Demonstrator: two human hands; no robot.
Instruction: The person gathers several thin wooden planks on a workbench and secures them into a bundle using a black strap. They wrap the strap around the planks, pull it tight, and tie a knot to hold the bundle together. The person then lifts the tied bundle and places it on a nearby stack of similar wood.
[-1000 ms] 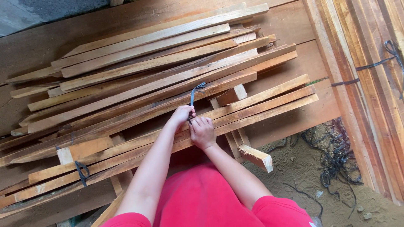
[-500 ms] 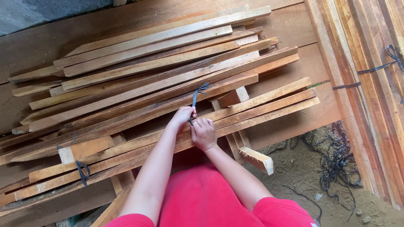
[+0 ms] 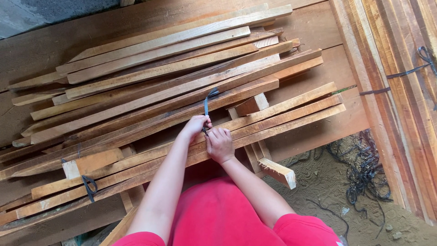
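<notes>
Sandy ground (image 3: 318,182) lay beside stacked timber slats (image 3: 159,86) as your left hand (image 3: 196,125) and right hand (image 3: 220,145) both closed their grip on a dark strap (image 3: 206,104).

A single head-worn camera looked steeply down from above the person, close over the long pale-brown wooden slats (image 3: 173,86) piled on a plank platform (image 3: 318,27), with sandy ground (image 3: 346,214) at lower right.
</notes>
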